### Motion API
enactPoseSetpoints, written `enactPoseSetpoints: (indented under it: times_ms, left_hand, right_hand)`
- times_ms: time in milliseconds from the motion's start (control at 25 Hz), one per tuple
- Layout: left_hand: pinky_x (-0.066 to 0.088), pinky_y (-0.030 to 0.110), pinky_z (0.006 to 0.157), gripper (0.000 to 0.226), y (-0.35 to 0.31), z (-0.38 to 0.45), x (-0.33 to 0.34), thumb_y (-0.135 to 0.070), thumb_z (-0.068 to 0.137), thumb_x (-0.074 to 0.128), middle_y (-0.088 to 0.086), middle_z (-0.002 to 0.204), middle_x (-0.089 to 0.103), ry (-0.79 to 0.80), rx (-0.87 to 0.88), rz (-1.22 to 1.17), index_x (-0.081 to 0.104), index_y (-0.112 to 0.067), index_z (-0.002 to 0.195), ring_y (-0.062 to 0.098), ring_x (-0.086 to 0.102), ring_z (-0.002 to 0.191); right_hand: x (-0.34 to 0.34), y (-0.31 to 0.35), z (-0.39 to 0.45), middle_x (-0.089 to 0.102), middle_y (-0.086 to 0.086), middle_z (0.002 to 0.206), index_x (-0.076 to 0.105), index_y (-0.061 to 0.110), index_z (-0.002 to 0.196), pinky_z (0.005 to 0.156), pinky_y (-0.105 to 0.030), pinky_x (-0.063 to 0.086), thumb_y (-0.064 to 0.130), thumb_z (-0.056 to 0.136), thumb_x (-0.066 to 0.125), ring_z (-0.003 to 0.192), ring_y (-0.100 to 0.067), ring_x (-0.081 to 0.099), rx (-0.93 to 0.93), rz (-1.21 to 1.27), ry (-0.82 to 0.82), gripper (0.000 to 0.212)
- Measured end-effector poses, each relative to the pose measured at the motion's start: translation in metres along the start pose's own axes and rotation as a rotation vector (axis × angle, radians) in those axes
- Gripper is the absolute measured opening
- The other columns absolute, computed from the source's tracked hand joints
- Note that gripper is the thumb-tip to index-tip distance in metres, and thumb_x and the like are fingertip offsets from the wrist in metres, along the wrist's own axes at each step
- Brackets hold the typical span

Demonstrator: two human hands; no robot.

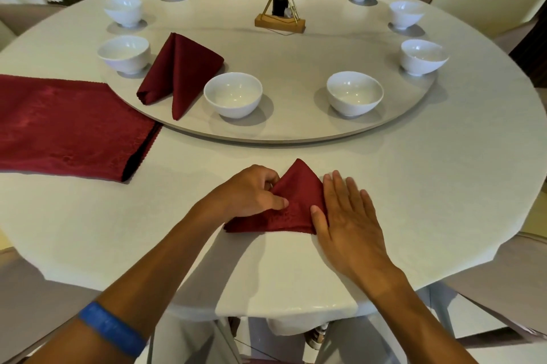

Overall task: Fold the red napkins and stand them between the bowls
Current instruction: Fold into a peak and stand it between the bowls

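Near the table's (414, 186) front edge, a folded red napkin (291, 206) lies between both hands. Left hand (251, 195) pinches its left flap, apparently lifting it; right hand (346, 212) presses flat, fingers straight, on its right edge.

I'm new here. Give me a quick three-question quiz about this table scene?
1. True or false: the folded napkin on the turntable stands between two bowls.
2. How many white bowls are on the turntable?
3. Which hand lies flat on the napkin being folded: A) left hand, B) right hand?

Key: 1 true. 2 ten. 3 B; the left hand's fingers pinch a fold.
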State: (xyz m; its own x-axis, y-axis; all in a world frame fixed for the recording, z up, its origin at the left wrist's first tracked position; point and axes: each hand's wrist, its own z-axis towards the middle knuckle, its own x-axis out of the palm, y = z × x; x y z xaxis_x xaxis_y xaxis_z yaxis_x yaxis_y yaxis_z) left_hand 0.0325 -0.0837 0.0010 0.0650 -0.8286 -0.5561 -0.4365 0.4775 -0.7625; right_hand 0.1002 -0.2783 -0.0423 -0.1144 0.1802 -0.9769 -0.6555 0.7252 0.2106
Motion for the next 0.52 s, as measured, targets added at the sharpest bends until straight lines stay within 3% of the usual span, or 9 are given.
enactPoseSetpoints:
  times_ms: [80,160,240,320,440,520]
  left_hand:
    - [0.041,0.029,0.059,0.017,-0.012,-0.011,-0.003,-0.017,0.083,0.073,-0.009,0.055,0.054,0.037,0.028,-0.120,0.057,-0.018,0.075,0.009,0.051,0.053]
    - [0.048,0.032,0.057,0.014,-0.027,-0.029,0.002,-0.017,0.083,0.070,-0.003,0.062,0.062,-0.053,0.177,-0.163,0.056,-0.018,0.082,0.014,0.058,0.056]
    - [0.050,0.032,0.054,0.018,-0.041,-0.045,0.013,-0.024,0.081,0.073,-0.004,0.064,0.061,-0.261,0.374,-0.083,0.055,-0.022,0.081,0.014,0.057,0.056]
    - [0.048,0.022,0.057,0.020,-0.050,-0.058,0.023,-0.024,0.081,0.075,-0.011,0.070,0.062,-0.370,0.475,-0.055,0.056,-0.027,0.087,0.007,0.059,0.062]
    - [0.049,0.015,0.078,0.032,-0.051,-0.064,0.037,-0.013,0.084,0.073,-0.013,0.095,0.066,-0.232,0.478,-0.179,0.059,-0.026,0.109,0.006,0.064,0.093]
    - [0.050,0.019,0.082,0.034,-0.048,-0.068,0.040,-0.010,0.085,0.072,-0.011,0.098,0.068,-0.230,0.420,-0.321,0.059,-0.026,0.111,0.008,0.065,0.096]
  right_hand:
    - [-0.016,0.010,-0.006,0.030,-0.011,0.158,0.035,0.014,0.150,0.121,-0.044,0.014,0.048,0.097,0.026,0.147,-0.030,0.022,-0.060,-0.026,-0.204,0.063]
    - [-0.036,0.023,-0.015,0.055,0.001,0.132,0.053,0.024,0.130,0.105,-0.040,0.038,0.045,0.099,0.036,0.123,-0.017,0.047,-0.060,0.216,-0.376,0.041]
    - [-0.064,0.039,-0.020,0.063,0.017,0.114,0.055,0.038,0.121,0.090,-0.030,0.049,0.050,0.101,0.039,0.105,-0.003,0.058,-0.017,0.783,-0.173,0.028]
    - [-0.081,0.047,-0.019,0.070,0.013,0.107,0.060,0.036,0.120,0.082,-0.027,0.055,0.038,0.099,0.050,0.101,-0.006,0.066,0.036,1.247,0.020,0.023]
    - [-0.086,0.044,-0.009,0.076,0.003,0.096,0.070,0.020,0.109,0.073,-0.017,0.053,0.008,0.095,0.057,0.091,-0.008,0.071,0.158,1.408,-0.091,0.023]
    - [-0.087,0.035,-0.003,0.076,-0.004,0.092,0.073,0.012,0.103,0.069,-0.017,0.053,-0.002,0.092,0.053,0.084,-0.011,0.072,0.209,1.469,-0.100,0.027]
